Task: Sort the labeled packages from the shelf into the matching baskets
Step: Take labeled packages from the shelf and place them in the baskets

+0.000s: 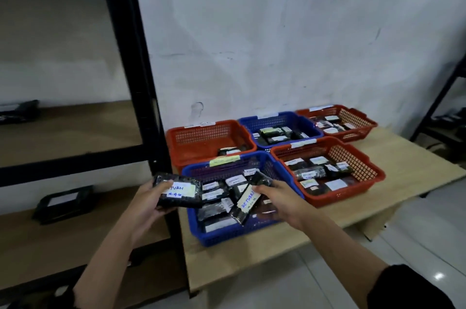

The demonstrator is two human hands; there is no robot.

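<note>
A black plastic-wrapped package with a white "RETURN" label (pixel 179 191) is being gripped by the left hand (pixel 146 201) beside the near blue mesh basket (pixel 227 233). A second, similar labelled black package (pixel 248 199) is being pinched by the right hand (pixel 280 201) over that basket.

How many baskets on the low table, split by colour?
Red baskets: 3
Blue baskets: 2
Total: 5
</note>
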